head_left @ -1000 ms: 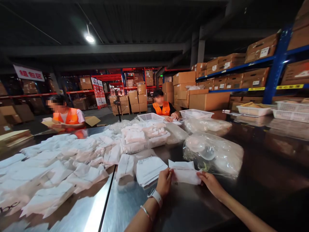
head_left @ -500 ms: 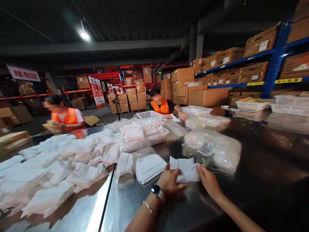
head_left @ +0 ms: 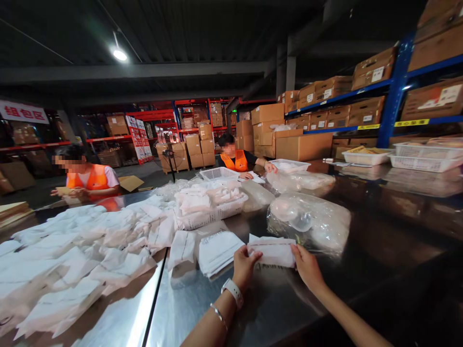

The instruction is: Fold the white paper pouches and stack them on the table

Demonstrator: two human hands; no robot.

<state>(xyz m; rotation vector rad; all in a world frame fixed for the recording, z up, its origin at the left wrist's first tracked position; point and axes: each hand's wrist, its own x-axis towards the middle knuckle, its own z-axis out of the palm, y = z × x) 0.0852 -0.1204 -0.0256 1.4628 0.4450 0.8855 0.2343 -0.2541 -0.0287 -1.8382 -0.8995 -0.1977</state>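
Between my two hands is a white cloth-like pouch (head_left: pixel 277 251), folded over at the top, with a dark line near its upper edge. My left hand (head_left: pixel 246 264) pinches its left end, thumb on top. At the right end, the fingers of my right hand (head_left: pixel 306 265) are closed on the pouch. Just left of my left hand lies a stack of flat white bags (head_left: pixel 219 250) with dark print. A filled white pouch (head_left: pixel 182 248) rests beside that stack. Behind the held pouch sits a clear plastic bag (head_left: pixel 321 222) with clear rounded pieces inside.
A large heap of white pouches (head_left: pixel 72 270) covers the metal table (head_left: pixel 188 313) on the left. A white basket (head_left: pixel 210 215) full of pouches stands behind the stack. Two co-workers in orange vests (head_left: pixel 96 177) sit across the table. White baskets (head_left: pixel 423 162) stand at the far right.
My left hand has turned from lying over the pouch to pinching its left end. The pouch's top is now folded over and it looks narrower. The view has shifted slightly right.
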